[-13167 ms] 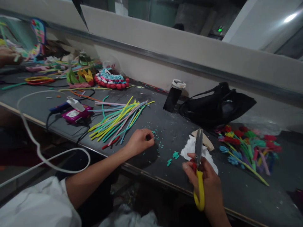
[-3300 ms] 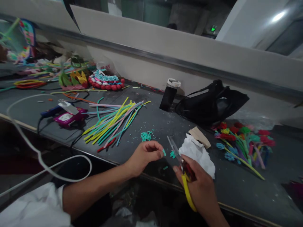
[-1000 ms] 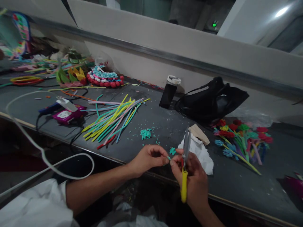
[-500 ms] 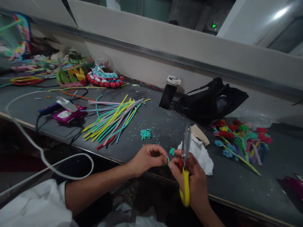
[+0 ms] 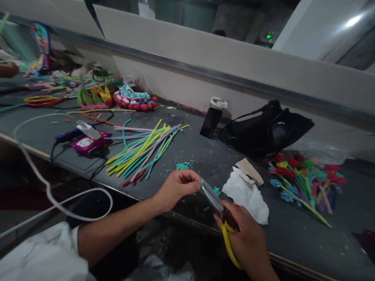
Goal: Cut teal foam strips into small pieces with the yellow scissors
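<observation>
My left hand (image 5: 179,188) is closed in a pinch over the table's front edge, on a short green pipe cleaner piece that its fingertips mostly hide. In my right hand (image 5: 247,230) is a pair of scissors (image 5: 211,194) with yellow handles. Its metal blades point up and left, and their tips reach my left fingertips. Behind the left hand lies a pile of green snippets (image 5: 183,166). A smaller green clump (image 5: 216,191) sits just behind the blades, and one loose green bit (image 5: 206,208) lies near the table edge.
Long coloured pipe cleaners (image 5: 143,152) lie left of centre, beside a purple device (image 5: 88,143) and a white cable (image 5: 43,179). Crumpled white paper (image 5: 247,195), pipe cleaner flowers (image 5: 307,181), a black bag (image 5: 266,128) and a bottle (image 5: 211,119) stand or lie to the right. Another person's hand (image 5: 8,70) shows far left.
The scissors have swung from pointing upward to pointing left, their tips now at my left fingertips. A loose green bit now shows near the table edge. Another person's hand has appeared far left.
</observation>
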`<state>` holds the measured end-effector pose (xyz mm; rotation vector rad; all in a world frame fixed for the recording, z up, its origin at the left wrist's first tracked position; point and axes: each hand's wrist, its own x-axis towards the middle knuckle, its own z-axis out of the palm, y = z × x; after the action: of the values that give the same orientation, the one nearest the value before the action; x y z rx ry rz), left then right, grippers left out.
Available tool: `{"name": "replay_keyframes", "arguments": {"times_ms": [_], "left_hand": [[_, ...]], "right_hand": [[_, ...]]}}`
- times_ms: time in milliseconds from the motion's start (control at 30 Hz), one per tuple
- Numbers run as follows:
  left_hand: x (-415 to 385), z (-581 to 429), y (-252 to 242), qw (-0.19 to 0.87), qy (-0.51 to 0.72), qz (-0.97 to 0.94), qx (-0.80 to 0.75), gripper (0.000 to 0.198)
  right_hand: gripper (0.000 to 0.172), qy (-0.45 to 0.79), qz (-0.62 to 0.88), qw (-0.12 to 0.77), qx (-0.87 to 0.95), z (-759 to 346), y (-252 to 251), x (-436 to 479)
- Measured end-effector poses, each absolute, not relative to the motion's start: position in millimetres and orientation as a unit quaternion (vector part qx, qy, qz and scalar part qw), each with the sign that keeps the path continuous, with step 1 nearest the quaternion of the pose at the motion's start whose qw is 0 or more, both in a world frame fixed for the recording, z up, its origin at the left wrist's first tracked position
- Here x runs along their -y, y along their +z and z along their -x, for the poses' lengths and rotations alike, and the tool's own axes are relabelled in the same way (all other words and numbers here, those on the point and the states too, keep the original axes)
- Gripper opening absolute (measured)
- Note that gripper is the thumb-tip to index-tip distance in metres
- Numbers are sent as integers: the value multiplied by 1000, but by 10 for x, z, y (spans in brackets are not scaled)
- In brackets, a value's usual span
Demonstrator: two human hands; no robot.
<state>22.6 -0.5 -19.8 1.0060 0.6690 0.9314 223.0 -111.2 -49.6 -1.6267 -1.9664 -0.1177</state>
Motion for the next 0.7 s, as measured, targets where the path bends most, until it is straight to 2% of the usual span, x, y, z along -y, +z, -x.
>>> {"name": "replay_keyframes", "arguments": {"times_ms": [533,633,700], "left_hand": [[-9,-219,-201,719,412,-468,-308,15],[-77,-181,-191,682,404,-509,-336,14],[-168,-129,-195,621,398,-562,-375,12]], "right_hand": [[24,-39,643,281,711,-2239,-506,1136],[30,-6,692,292,660,-2257,-467,1112],[36,22,715,311,625,-2278,-429,1096]]}}
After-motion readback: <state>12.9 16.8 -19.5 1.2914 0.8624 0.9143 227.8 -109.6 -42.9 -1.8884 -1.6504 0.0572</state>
